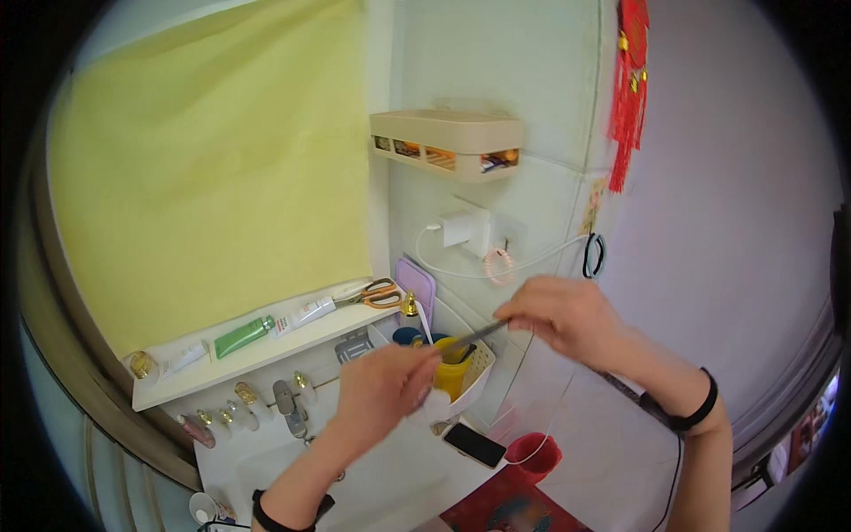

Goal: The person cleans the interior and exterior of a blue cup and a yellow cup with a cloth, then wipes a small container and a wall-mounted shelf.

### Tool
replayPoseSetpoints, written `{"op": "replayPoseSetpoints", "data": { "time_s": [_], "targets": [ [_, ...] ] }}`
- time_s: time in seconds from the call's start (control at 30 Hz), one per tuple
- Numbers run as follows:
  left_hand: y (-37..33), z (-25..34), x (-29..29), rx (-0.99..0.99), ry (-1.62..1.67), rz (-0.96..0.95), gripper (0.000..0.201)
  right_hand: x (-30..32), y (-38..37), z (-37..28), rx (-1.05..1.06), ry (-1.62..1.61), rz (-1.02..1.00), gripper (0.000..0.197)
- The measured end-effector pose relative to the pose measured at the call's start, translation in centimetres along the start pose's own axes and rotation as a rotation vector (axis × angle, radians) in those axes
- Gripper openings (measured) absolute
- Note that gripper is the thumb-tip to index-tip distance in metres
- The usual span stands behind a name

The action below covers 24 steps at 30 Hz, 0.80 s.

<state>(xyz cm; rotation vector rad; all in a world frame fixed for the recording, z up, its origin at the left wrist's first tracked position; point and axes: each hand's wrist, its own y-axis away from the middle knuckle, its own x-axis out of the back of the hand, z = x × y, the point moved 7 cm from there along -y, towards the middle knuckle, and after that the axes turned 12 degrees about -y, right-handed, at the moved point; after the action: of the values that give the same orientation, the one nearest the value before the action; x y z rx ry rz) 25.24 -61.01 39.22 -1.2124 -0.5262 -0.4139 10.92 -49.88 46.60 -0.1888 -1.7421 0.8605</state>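
My left hand (pixel 379 395) and my right hand (pixel 566 321) are raised over the corner of the white sink, each closed on one end of a thin dark grey strip (pixel 479 335). The strip slants up from the left fingers to the right fingertips; its exact kind is not clear. Just below the left fingers a small whitish thing (pixel 434 406) shows, too blurred to name. Behind the hands stands a white basket (pixel 479 377) with a yellow cup (pixel 450 379) in it. A purple flat board (pixel 417 284) leans at the wall.
A shelf (pixel 275 357) bears scissors (pixel 377 294), a green tube (pixel 245 337) and white tubes. Below are a faucet (pixel 289 410) and several small bottles. A phone (pixel 475 443) lies beside a red bin (pixel 534 457). A white charging cable (pixel 541 259) hangs at right under a beige wall rack (pixel 448 133).
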Motion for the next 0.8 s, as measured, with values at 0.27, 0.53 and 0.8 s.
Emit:
{"op": "replayPoseSetpoints", "data": {
  "time_s": [0.27, 0.53, 0.8],
  "targets": [
    [-6.1, -7.1, 2.1, 0.089, 0.311, 0.152, 0.02, 1.4, -12.3, -1.9, -0.095, 0.2, -0.197, 0.008],
    [-10.5, -11.8, 0.4, 0.161, 0.417, 0.081, 0.022, 8.7, -22.7, 2.2, -0.227, 0.592, 0.148, 0.017],
    [-12.2, -14.7, -0.5, 0.112, 0.416, 0.13, 0.021, 5.3, -28.7, 8.1, -0.656, 0.565, -0.08, 0.021]
  ]
}}
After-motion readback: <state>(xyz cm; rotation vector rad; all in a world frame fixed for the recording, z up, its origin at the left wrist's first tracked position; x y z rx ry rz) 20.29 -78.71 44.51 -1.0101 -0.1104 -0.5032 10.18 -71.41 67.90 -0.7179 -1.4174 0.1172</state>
